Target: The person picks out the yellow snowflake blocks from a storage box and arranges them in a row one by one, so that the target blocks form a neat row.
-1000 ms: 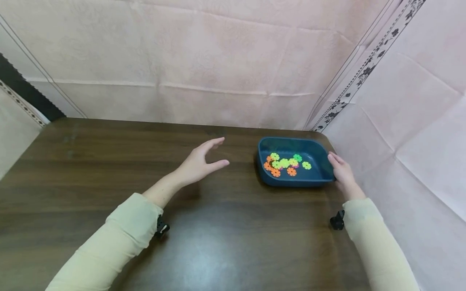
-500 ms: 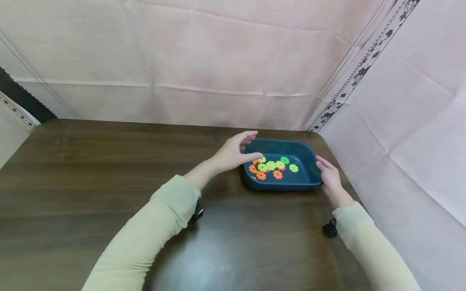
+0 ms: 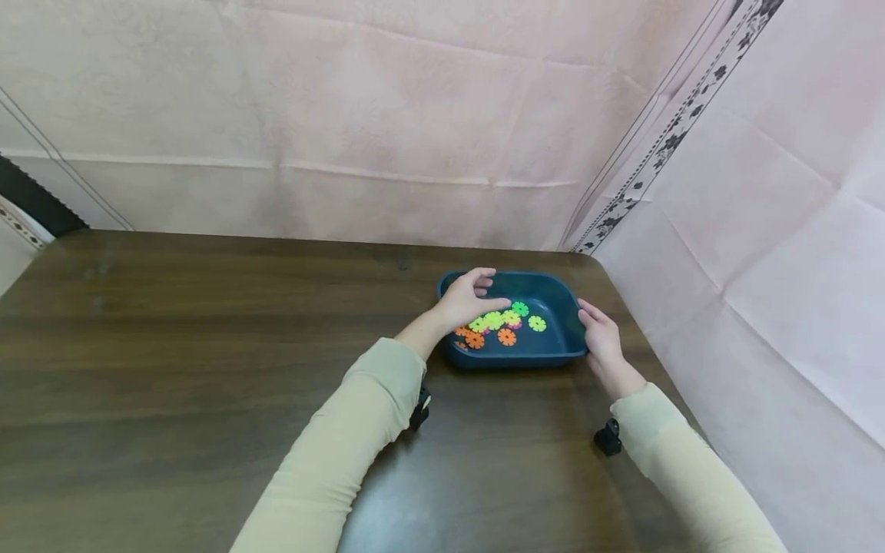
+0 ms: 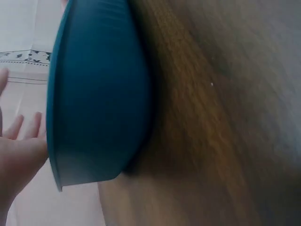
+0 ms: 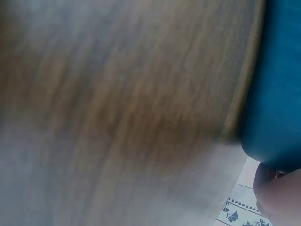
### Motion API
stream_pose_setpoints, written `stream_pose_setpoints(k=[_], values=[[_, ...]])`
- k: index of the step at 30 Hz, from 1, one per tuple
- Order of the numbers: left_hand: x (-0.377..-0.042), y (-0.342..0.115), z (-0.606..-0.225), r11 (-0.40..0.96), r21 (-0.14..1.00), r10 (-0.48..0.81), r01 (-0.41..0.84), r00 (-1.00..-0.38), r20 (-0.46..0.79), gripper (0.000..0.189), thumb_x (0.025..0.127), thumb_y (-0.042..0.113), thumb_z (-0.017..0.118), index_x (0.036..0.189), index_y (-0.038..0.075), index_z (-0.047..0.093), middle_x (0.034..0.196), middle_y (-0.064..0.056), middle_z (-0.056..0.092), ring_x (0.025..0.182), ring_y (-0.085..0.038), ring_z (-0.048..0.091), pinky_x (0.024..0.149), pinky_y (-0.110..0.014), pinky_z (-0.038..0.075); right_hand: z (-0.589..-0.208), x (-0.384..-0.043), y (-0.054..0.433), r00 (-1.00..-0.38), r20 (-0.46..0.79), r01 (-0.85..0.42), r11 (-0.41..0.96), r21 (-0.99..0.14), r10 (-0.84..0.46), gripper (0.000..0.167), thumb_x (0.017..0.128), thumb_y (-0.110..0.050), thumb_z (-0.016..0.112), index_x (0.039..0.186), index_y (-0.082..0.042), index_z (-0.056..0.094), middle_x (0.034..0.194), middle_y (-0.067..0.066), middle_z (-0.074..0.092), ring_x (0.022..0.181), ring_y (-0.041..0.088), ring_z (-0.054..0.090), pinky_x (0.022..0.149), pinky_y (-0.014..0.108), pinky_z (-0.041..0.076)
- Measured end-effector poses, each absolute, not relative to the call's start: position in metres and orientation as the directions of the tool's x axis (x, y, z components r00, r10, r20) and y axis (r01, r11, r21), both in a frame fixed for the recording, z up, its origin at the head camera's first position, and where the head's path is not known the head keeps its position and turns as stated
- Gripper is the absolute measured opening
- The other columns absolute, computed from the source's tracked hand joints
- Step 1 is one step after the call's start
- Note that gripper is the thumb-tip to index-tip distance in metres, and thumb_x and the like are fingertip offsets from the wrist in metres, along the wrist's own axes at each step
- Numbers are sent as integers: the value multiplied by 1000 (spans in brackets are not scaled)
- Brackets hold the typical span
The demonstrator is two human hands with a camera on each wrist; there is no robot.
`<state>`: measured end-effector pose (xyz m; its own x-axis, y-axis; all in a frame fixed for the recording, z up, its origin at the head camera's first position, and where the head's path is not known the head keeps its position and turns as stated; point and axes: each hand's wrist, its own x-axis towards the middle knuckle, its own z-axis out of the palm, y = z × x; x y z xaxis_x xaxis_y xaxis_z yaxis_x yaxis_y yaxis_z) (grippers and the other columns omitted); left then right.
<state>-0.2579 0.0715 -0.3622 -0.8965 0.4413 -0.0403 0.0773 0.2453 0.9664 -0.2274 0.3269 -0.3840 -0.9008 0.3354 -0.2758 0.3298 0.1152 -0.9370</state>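
Room to move stretched widely to the left and in front across the surface; the blue tray was near its far right corner, with cloth close behind. The right hand had its grip curled round the tray's right rim, fingertips hidden. The left hand, its grip spread and holding nothing, covered some flower-shaped discs; whether it touched the tray was unclear.
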Motion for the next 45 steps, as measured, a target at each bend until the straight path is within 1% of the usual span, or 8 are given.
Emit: stream_pose_setpoints(k=[4, 13, 20, 25, 32, 37, 41, 45], values=[[-259, 79, -370, 326, 945, 420, 27, -900, -119, 65, 87, 25, 67, 142, 7, 37, 141, -16, 44, 128, -29, 44, 106, -42, 41, -386, -227, 328, -897, -286, 338, 109, -935, 336, 46, 102, -23, 36, 145, -9, 32, 156, 7, 22, 144, 22, 18, 119, 37, 19], [-250, 91, -378, 491, 867, 267, -84, -933, -242, 53, 86, 15, 67, 133, -1, 47, 135, -16, 50, 120, -28, 50, 101, -40, 45, -392, -227, 327, -894, -298, 344, 89, -935, 334, 45, 101, -22, 37, 145, -10, 33, 155, 6, 24, 142, 21, 23, 117, 35, 23], [-248, 99, -379, 715, 696, 140, -64, -963, -232, 27, 83, 13, 69, 106, 0, 67, 110, -12, 66, 104, -25, 54, 106, -37, 39, -391, -227, 327, -896, -298, 343, 85, -936, 329, 46, 101, -22, 37, 145, -10, 33, 155, 6, 24, 142, 21, 23, 117, 35, 23], [-248, 103, -380, 730, 677, 91, -99, -967, -240, 28, 83, 12, 69, 109, 0, 66, 110, -13, 65, 102, -25, 55, 97, -36, 48, -389, -227, 326, -899, -290, 332, 77, -940, 327, 46, 101, -21, 38, 145, -10, 33, 155, 7, 25, 142, 21, 24, 117, 35, 24], [-248, 106, -379, 744, 661, 103, -95, -962, -254, 31, 86, 12, 66, 114, 0, 63, 113, -13, 64, 100, -23, 57, 94, -35, 50, -386, -228, 328, -899, -298, 337, 73, -939, 320, 46, 101, -22, 37, 146, -10, 32, 155, 6, 24, 143, 21, 22, 118, 35, 22], [-248, 106, -377, 694, 710, 98, -121, -961, -259, 26, 86, 9, 66, 110, -1, 64, 106, -12, 66, 88, -21, 61, 87, -33, 54, -385, -229, 330, -898, -297, 334, 62, -940, 325, 46, 101, -22, 37, 145, -9, 33, 155, 6, 24, 143, 20, 23, 117, 34, 23], [-250, 107, -378, 655, 745, 101, -124, -963, -249, 18, 92, 12, 59, 102, -1, 67, 99, -11, 68, 81, -19, 62, 81, -31, 56, -385, -230, 331, -898, -291, 330, 69, -941, 332, 46, 101, -22, 38, 145, -9, 33, 155, 7, 25, 142, 20, 25, 117, 33, 25], [-252, 105, -381, 602, 789, 116, -122, -964, -238, 21, 95, 10, 53, 104, 1, 69, 106, -10, 69, 93, -19, 64, 85, -31, 55, -386, -230, 331, -900, -284, 327, 82, -941, 331, 46, 101, -22, 38, 145, -9, 33, 155, 7, 25, 142, 20, 24, 117, 34, 24]])
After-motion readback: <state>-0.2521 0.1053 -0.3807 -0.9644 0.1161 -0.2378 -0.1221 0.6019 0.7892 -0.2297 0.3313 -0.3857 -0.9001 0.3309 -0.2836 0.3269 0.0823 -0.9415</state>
